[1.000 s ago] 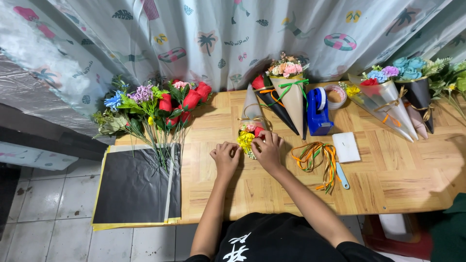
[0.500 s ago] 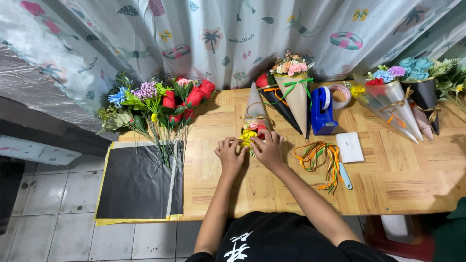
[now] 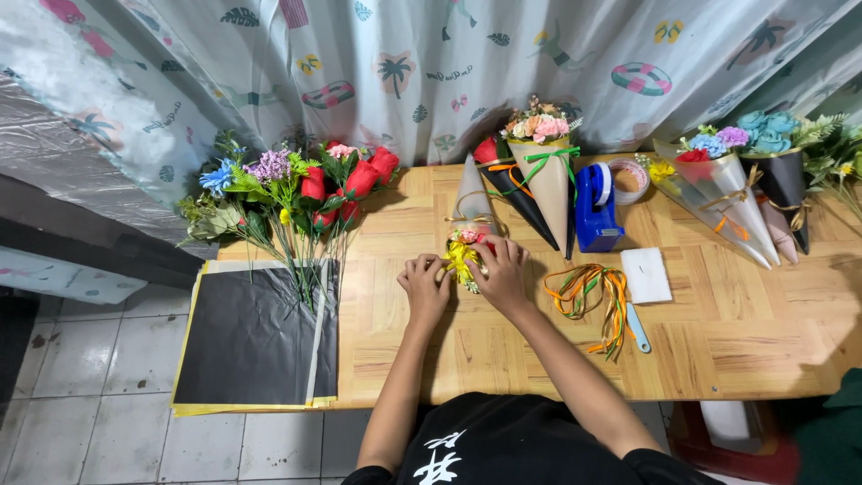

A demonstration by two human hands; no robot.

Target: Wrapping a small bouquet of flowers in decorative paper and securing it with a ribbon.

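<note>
Nearest the front edge of the wooden worktop (image 3: 718, 350) the person's two forearms run inward toward its middle. The left hand (image 3: 425, 286) lies with fingers curled, tips resting against the left side of a small flower cone (image 3: 467, 235). The right hand (image 3: 499, 269) is laid over the cone's open end, fingers bent and pressed onto the yellow and pink blooms; whether either hand actually pinches a stem cannot be told. The cone lies flat near the worktop's centre, its pointed end toward the back edge.

Just right of the right hand lies a loose tangle of orange and green ribbon (image 3: 588, 292), with a white card (image 3: 646, 274) beside it and a pale blue tool (image 3: 637, 327) touching the ribbon's right side.

At the left edge, black paper sheets (image 3: 251, 337) overhang the worktop, with a bunch of loose artificial flowers (image 3: 296, 193) lying across their far end.

Farther back stand a blue tape dispenser (image 3: 594, 208), a tape roll (image 3: 628, 180), and a finished beige and black bouquet (image 3: 537, 171). More wrapped bouquets (image 3: 745, 180) lie at the back right corner. A patterned curtain (image 3: 431, 63) hangs behind the back edge.
</note>
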